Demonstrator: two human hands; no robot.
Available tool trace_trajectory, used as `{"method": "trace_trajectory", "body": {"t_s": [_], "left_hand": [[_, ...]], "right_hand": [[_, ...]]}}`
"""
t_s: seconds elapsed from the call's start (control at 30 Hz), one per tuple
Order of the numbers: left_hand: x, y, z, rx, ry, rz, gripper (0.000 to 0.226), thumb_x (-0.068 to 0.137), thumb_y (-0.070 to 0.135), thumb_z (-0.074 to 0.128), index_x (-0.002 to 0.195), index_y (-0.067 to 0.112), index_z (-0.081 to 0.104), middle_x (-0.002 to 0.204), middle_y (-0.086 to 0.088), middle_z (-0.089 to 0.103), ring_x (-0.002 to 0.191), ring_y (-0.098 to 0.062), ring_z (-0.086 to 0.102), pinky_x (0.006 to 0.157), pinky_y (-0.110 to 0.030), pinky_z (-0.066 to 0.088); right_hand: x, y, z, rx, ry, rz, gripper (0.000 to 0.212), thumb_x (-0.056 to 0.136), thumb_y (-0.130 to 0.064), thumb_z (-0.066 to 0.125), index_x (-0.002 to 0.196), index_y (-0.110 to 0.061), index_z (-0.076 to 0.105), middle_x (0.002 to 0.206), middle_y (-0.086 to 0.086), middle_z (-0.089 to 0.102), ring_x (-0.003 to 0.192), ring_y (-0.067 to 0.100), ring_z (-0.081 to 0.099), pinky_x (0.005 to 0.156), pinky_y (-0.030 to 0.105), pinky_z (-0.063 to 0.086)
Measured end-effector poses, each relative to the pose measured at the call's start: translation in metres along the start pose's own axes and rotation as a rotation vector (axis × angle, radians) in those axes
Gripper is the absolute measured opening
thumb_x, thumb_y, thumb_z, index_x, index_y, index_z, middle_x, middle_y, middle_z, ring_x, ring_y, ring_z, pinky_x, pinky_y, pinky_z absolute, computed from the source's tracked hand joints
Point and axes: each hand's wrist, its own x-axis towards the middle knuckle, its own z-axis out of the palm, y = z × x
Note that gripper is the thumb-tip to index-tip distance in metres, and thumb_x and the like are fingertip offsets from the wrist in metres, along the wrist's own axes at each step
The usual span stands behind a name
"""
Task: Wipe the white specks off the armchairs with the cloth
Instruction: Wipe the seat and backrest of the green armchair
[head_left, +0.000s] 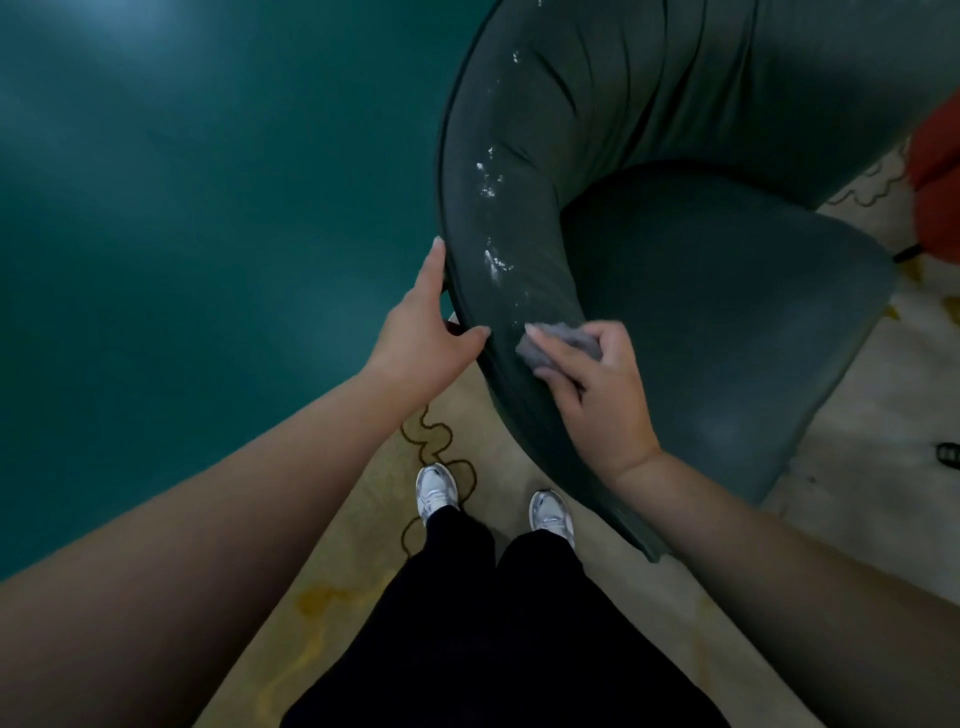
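Fingers of right hand (597, 395) bunched over grey cloth (563, 340), pressing armrest (483, 291), left hand (423, 332) gripping edge

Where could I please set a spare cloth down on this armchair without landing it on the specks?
The seat cushion is bare, bordered by the curved backrest and the right hand with the cloth. The arm rim is crowded: white specks run along it, and the left hand grips its outer edge.

One armchair (727, 322), one cloth (563, 340), two hands, two shoes, one rug (332, 582).
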Motion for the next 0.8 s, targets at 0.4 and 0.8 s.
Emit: {"method": "trace_trajectory", "body": {"t_s": [0.4, 0.8], "left_hand": [[0.02, -0.006, -0.022, 0.023, -0.074, 0.073, 0.094, 0.086, 0.03, 0.07, 0.152, 0.035, 0.003, 0.146, 0.009, 0.043, 0.086, -0.003, 0.064, 0.082, -0.024, 0.046], [0.034, -0.007, -0.026, -0.007, -0.084, 0.054, 0.101, 0.079, 0.029, 0.077, 0.151, 0.04, 0.006, 0.145, 0.009, 0.045, 0.1, -0.01, 0.065, 0.097, -0.034, 0.049]], "right_hand": [[0.001, -0.018, 0.009, -0.046, 0.055, 0.032, 0.046, 0.083, -0.004, 0.069, 0.123, -0.026, 0.064, 0.104, 0.011, 0.046, 0.095, 0.025, 0.049, 0.085, 0.04, 0.05], [0.03, -0.021, 0.014, 0.063, 0.038, 0.11, 0.04, 0.089, -0.026, 0.062, 0.129, -0.02, 0.06, 0.101, 0.007, 0.045, 0.092, 0.007, 0.045, 0.089, 0.006, 0.037]]}}
